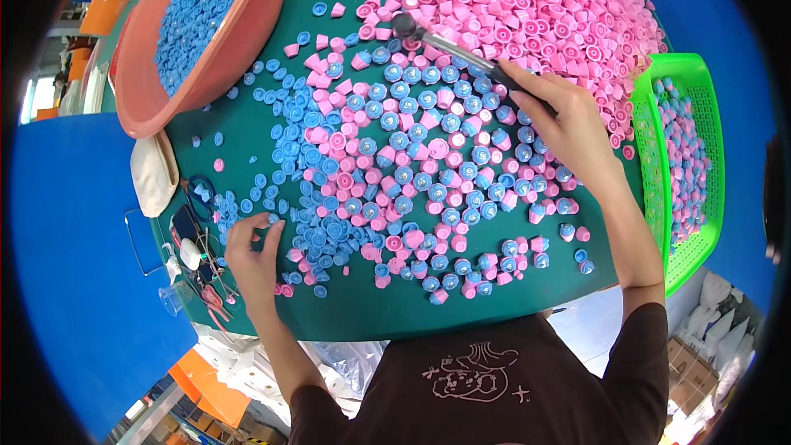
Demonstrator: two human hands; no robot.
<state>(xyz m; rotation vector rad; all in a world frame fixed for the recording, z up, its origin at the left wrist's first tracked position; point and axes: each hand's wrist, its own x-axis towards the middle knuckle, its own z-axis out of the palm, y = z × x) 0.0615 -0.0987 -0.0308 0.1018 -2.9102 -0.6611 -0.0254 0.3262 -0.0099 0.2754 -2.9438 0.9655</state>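
My right hand grips the dark handle of a small mallet, whose round head rests at the edge of a big heap of pink caps. My left hand pinches a small blue disc at the left side of the green table. Between the hands lie several pink caps fitted with blue discs, mixed with loose blue discs.
A salmon plastic basin full of blue discs stands at the upper left. A green mesh basket at the right holds assembled caps. Small tools, a cloth pouch and a clear cup lie by the left table edge.
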